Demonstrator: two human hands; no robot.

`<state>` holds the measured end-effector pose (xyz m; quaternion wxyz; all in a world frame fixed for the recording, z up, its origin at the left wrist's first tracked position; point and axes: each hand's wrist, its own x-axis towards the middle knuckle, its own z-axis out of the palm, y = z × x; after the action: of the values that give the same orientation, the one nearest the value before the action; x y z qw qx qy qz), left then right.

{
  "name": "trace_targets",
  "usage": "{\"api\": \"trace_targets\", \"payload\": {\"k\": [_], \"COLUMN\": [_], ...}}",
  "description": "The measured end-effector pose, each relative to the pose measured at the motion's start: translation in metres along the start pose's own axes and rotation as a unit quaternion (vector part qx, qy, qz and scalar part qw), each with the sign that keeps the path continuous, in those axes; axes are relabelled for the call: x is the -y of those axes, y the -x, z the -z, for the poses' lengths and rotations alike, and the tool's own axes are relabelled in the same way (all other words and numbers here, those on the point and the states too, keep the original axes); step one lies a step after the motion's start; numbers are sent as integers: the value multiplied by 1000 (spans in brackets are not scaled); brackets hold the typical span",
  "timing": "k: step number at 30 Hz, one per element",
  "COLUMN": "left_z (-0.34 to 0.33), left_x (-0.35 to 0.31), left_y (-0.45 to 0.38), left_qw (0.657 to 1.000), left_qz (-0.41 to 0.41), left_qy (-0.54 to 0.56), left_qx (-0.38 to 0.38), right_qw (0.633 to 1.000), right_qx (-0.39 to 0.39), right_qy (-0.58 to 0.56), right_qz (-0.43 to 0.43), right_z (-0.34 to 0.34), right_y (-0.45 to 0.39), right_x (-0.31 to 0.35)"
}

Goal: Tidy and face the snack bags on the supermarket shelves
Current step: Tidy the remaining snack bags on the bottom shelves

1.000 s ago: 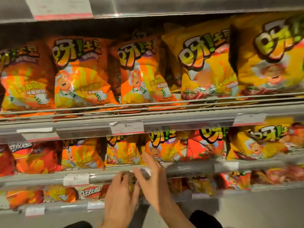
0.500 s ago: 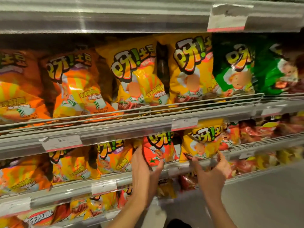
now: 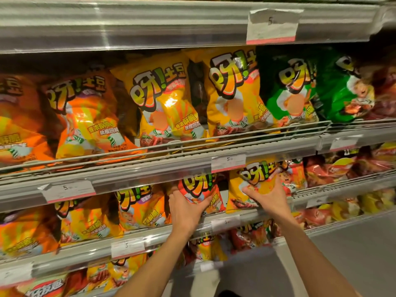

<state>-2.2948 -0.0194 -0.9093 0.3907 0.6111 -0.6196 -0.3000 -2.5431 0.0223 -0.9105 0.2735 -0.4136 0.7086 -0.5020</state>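
Both hands now reaching onto middle shelf (image 3: 150, 239): left hand (image 3: 186, 209) gripping red-orange bag (image 3: 201, 189), right hand (image 3: 267, 196) pinching yellow bag (image 3: 252, 181); facing underway.

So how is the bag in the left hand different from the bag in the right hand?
The left hand holds a red-orange bag; the right hand holds a yellow bag. The red-orange bag sits lower and further left; the yellow bag's top reaches the price tag. Both stand on the same shelf and carry the same logo.
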Motion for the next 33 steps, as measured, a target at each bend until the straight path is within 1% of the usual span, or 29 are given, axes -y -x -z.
{"api": "trace_targets", "payload": {"k": [4,8,10,15,17,19,21,23,25,28,33], "left_z": [2,6,8,2,-7,-18,-29,-41,-52,-62,-63], "left_x": [-2,-6,-10,-16,-21,-26,-32,-36,-40,-49,-37], "left_y": [2,4,6,5,7,8,9,9,11,19,36], "left_qw": [1000,998,998,999,998,997,996,996,995,992,988], "left_qz": [0,-19,-27,-26,-38,-46,-45,-47,-44,-31,-41], "left_qy": [25,48,51,44,45,55,68,81,87,110,116], "left_qx": [6,-32,-39,-10,6,16,17,6,-5,-51,-96], "right_qw": [1000,999,999,999,999,998,994,990,988,984,983], "right_qx": [-10,-35,-39,-34,-35,-54,-83,-111,-126,-146,-149], "right_qy": [12,17,19,-8,-16,-31,-60,-78,-71,-53,-13], "right_qz": [8,32,30,0,-15,-32,-32,-37,-59,-84,-105], "right_z": [-2,0,3,19,30,40,51,60,68,75,76], "right_y": [1,4,5,16,28,43,58,72,82,92,103], "right_x": [7,15,16,3,-9,-21,-33,-44,-57,-76,-98]}}
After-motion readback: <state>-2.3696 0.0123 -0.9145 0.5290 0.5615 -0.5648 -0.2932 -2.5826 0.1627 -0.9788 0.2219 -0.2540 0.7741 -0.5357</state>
